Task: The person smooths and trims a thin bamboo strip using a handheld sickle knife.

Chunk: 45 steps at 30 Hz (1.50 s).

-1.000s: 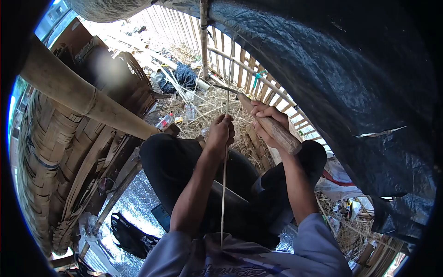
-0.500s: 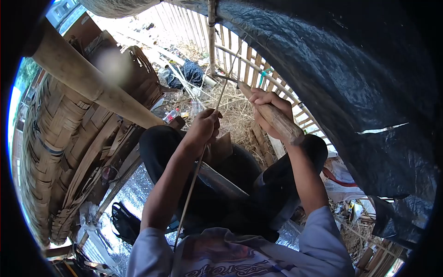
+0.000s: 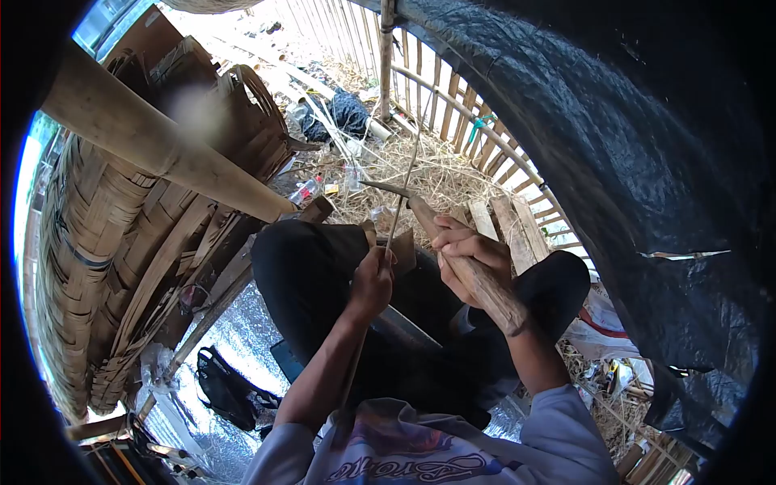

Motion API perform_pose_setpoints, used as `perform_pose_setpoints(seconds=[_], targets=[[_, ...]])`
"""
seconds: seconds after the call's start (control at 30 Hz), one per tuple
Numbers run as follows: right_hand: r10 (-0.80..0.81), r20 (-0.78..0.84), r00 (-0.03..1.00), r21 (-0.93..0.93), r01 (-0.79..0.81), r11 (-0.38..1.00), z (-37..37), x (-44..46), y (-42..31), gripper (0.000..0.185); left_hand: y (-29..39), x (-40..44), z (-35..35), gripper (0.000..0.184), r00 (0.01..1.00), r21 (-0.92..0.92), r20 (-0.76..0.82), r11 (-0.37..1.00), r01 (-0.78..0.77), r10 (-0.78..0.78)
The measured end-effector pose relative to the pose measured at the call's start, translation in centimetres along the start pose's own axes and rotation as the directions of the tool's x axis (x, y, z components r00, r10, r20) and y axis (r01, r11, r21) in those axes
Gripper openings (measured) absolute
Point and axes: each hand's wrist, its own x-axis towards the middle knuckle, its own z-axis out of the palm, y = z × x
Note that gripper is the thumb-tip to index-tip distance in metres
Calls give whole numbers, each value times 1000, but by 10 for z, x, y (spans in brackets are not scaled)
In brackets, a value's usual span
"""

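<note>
My left hand point(image 3: 373, 283) is closed around a thin strip point(image 3: 397, 221) that slants up and away past the fingers and back along my forearm. My right hand point(image 3: 471, 257) grips the thick wooden handle point(image 3: 490, 293) of a knife. Its narrow dark blade point(image 3: 383, 187) points to the left and crosses the strip a little beyond my left hand. Both hands are above my crossed legs point(image 3: 295, 259) in dark trousers. A brownish flat piece is partly hidden behind my left hand.
A bamboo pole point(image 3: 170, 158) and stacked woven bamboo point(image 3: 105, 234) stand on the left. A dark tarp point(image 3: 598, 153) hangs at the right, beside a slatted fence point(image 3: 453, 105). Straw, a plastic bottle point(image 3: 305, 191) and a black bag point(image 3: 222, 392) lie around.
Both hands and the knife have moved lower in view, toward my body. The strip tilts differently, and the blade still crosses it. The surroundings have shifted slightly right in view.
</note>
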Motion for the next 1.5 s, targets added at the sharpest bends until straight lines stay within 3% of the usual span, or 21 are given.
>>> perform_pose_setpoints(seconds=[0.07, 0.17, 0.3, 0.53, 0.7, 0.87, 0.97, 1.17, 1.3, 1.33, 1.5], targets=[[-15, 7, 1000, -10, 15, 1000, -4, -8, -1, 26, 2, 7, -2, 19, 990, -118, -39, 984, 131, -137], [15, -4, 1000, 63, -15, 998, -6, -13, 8, 25, 1, 10, -1, 18, 986, -133, -5, 977, 167, -169], [-9, 16, 1000, 8, 9, 1000, -2, -8, 12, 22, 12, 10, 5, 18, 991, -118, -23, 985, 130, -133], [68, -28, 997, -148, -71, 986, -7, 9, 37, 26, 20, 7, 13, 15, 987, 117, -37, 980, 163, -159], [19, 53, 998, -33, -17, 999, -7, -2, 19, 25, 30, 14, 12, 18, 978, 216, -120, 957, 192, -169], [61, 13, 998, -102, -60, 993, -6, 9, 44, 25, 29, 11, 20, 19, 989, 395, -137, 914, 99, -48], [66, 9, 998, -116, -65, 991, -6, 11, 40, 25, 35, 12, 20, 19, 988, 465, -127, 875, 133, -83], [-47, 125, 991, -1, 48, 999, 0, -8, 16, 26, 29, 15, 16, 20, 987, 461, -159, 882, 101, -30], [-7, -9, 1000, -103, 6, 995, 5, 4, 49, 28, 33, 11, 21, 20, 992, 480, -127, 875, 62, -1], [69, -32, 997, -105, -72, 992, 2, 7, 53, 28, 31, 11, 23, 19, 992, 476, -125, 878, 48, 14], [70, -59, 996, -213, -81, 974, -6, 10, 55, 28, 24, 7, 28, 19, 989, 460, -118, 887, -26, 90]])
